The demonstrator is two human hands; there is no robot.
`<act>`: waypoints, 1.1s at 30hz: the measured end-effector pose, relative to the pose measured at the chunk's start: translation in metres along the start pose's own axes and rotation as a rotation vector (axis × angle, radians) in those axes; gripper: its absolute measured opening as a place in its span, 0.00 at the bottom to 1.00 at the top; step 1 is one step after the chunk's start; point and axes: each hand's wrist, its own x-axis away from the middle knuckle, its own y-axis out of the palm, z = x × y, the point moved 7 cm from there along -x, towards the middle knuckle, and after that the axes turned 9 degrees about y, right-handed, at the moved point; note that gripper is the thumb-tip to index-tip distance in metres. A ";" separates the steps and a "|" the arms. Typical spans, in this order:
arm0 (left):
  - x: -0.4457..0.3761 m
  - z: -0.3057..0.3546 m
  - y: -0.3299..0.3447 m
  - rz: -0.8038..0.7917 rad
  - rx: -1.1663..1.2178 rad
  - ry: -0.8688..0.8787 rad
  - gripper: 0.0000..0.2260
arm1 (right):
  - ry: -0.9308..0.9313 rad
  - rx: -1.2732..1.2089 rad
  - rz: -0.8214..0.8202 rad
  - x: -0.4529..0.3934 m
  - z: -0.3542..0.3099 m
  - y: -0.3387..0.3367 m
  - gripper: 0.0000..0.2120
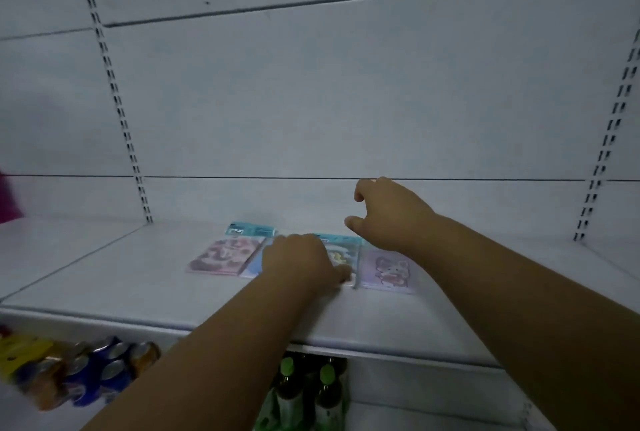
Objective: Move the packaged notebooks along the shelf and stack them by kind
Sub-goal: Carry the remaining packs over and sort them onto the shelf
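Observation:
Two packaged notebook sets lie flat side by side on the white shelf [138, 285]. The left package [221, 254] shows a pink cover and a blue one under a teal header. The right package [384, 269] shows a lilac cover with a cartoon animal. My left hand [301, 262] lies over the seam between the packages, its thumb pinching the front edge of the right package. My right hand [388, 211] hovers above the right package's back edge, fingers loosely curled and holding nothing.
The shelf's white back panel has slotted uprights [135, 160] at left and right. On the shelf below stand drink cans [86, 371] at the left and green-capped bottles [311, 385] in the middle. A pink object [8, 195] shows at the far left edge.

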 end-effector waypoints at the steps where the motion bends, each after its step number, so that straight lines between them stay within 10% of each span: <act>1: -0.004 0.001 -0.002 -0.011 0.005 0.029 0.29 | 0.035 0.013 0.008 0.002 0.002 -0.001 0.20; 12: -0.012 -0.005 -0.002 -0.049 0.398 -0.036 0.34 | 0.340 0.130 -0.044 0.043 0.037 0.017 0.18; 16: -0.015 -0.019 -0.019 0.097 0.554 -0.056 0.18 | 0.392 0.148 -0.089 0.048 0.044 0.032 0.19; 23: 0.012 -0.051 -0.031 0.261 1.539 -0.063 0.04 | 0.619 0.269 -0.154 0.050 0.046 0.057 0.34; 33: 0.030 -0.040 -0.041 0.239 1.703 0.166 0.07 | 0.629 0.023 -0.106 0.047 0.035 0.043 0.43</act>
